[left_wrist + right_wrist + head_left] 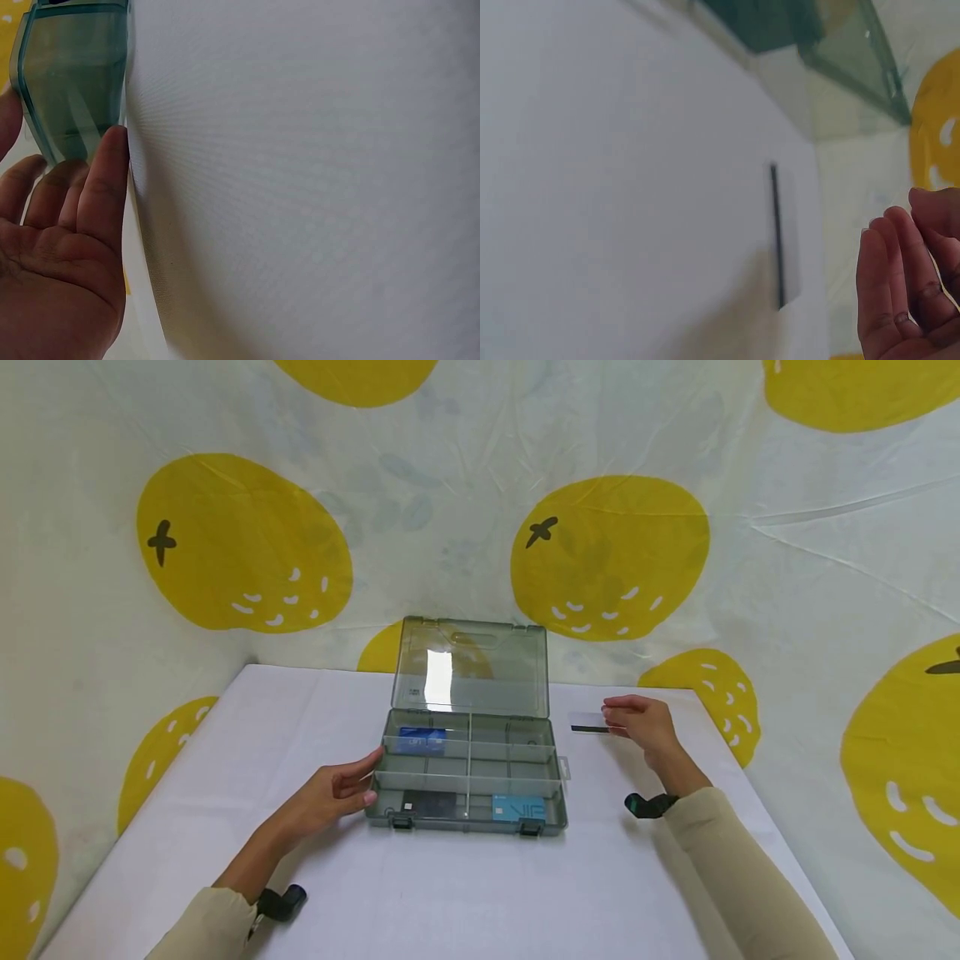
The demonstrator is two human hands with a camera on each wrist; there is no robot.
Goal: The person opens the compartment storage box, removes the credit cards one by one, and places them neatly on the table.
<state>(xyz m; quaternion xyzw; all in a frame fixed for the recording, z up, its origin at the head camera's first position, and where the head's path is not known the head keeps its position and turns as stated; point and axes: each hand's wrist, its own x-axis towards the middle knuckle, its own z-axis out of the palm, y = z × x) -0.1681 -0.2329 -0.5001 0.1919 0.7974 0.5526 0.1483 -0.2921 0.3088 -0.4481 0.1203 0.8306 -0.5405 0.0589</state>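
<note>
A grey see-through compartment box [468, 827] stands on the table, its hinged lid [502, 672] raised at the back. My left hand [322, 797] rests fingertips and thumb against the box's left end; the left wrist view shows the fingers extended at its wall. Inside lie a blue card [422, 741] in the back left compartment, a black card [429, 804] at the front left and a light blue VIP card [519, 808] at the front right. Right of the box, a pale card [789, 240] with a dark stripe lies on the table. My right hand [645, 722] hovers over it, fingers apart from it.
The white-covered table [450, 893] runs back to a curtain [442, 510] printed with yellow fruit. A clear latch [564, 767] juts from the box's right side, and two dark catches sit on its front.
</note>
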